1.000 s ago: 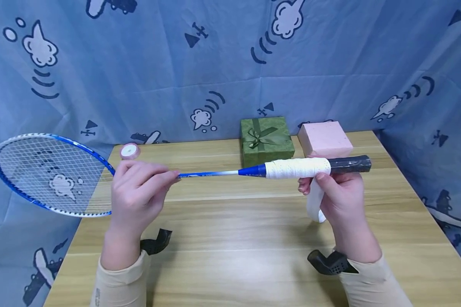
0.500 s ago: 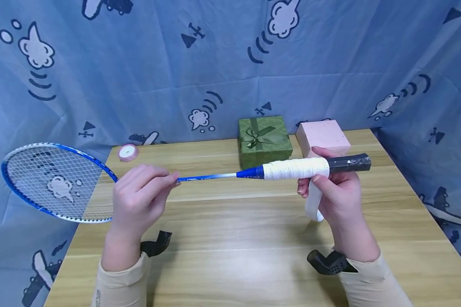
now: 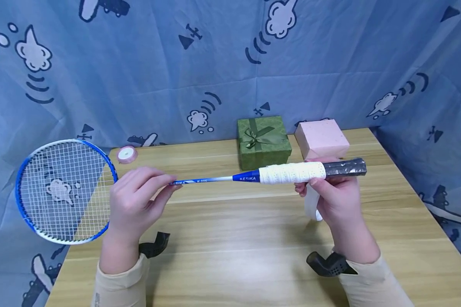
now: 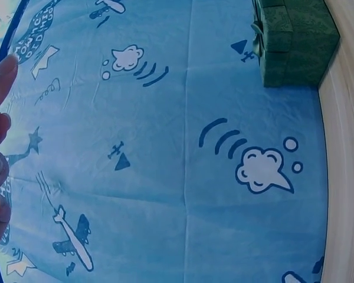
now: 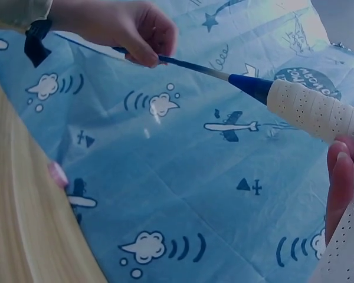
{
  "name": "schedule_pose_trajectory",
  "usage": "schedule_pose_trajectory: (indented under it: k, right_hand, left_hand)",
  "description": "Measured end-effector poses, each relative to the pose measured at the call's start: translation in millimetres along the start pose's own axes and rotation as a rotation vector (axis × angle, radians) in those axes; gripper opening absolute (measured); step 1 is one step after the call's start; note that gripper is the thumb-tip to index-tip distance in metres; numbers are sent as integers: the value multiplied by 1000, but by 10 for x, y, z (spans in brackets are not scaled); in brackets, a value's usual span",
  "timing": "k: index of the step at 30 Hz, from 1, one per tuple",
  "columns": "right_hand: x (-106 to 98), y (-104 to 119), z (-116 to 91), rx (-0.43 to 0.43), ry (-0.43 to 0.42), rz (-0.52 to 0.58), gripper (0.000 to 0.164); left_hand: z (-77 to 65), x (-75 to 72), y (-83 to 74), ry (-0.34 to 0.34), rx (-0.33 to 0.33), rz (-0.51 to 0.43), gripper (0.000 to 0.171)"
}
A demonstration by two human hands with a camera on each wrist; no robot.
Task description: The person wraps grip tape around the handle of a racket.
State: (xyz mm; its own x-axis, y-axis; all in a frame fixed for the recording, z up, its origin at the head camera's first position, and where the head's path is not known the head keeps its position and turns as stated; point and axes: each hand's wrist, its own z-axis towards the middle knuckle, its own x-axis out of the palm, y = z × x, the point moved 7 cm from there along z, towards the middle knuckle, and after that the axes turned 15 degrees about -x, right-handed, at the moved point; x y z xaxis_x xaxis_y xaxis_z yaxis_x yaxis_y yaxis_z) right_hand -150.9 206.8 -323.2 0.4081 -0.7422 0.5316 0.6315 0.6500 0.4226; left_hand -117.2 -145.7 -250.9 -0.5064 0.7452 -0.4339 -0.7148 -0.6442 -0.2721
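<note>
1. Since a second ago, the badminton racket [image 3: 199,181] has turned about its shaft: the strung head [image 3: 66,191], then seen nearly edge-on as a flat oval, now faces the camera as a fuller, rounder oval and sits lower at the table's left edge.
2. Over the same second the handle end has dipped slightly, and the "KESIKA" lettering on the blue cone has rolled into view.
3. Left hand [image 3: 132,204] pinches the thin blue shaft between thumb and curled fingers, just right of the strung head; the right wrist view shows the same pinch from the far side.
4. Right hand [image 3: 336,198] is wrapped around the handle from below, fingers curled over it where the white grip tape [image 3: 292,172] meets the bare black handle end [image 3: 345,167].
5. A loose tail of the white tape [image 3: 312,204] hangs down from the handle in front of the right palm, held against it by the thumb.
6. Racket is held level in the air above the wooden table [image 3: 234,256], not touching it.
7. Behind the handle on the table stand a green gift box [image 3: 263,143] with a bow and, just beside it, a pink box [image 3: 322,138].
8. A small roll of pink ribbon [image 3: 126,154] lies near the table's far left corner, close to the strung head.
9. Blue cartoon-print cloth [image 3: 138,76] hangs behind the table.
</note>
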Motion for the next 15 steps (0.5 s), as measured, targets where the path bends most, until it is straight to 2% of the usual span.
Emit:
schedule_pose_trajectory:
  k: [7, 12, 15]
  right_hand:
    - [36, -18, -2, -2, -15, -3, 21]
    - [49, -62, -10, 29, 29, 122, 39]
    - [42, -91, -14, 55, 70, 140, 43]
  left_hand:
    - [-35, -28, -22, -60, 8, 21, 27]
    - [-33, 8, -13, -33, 10, 17, 26]
    - [-43, 12, 6, -19, 2, 24, 26]
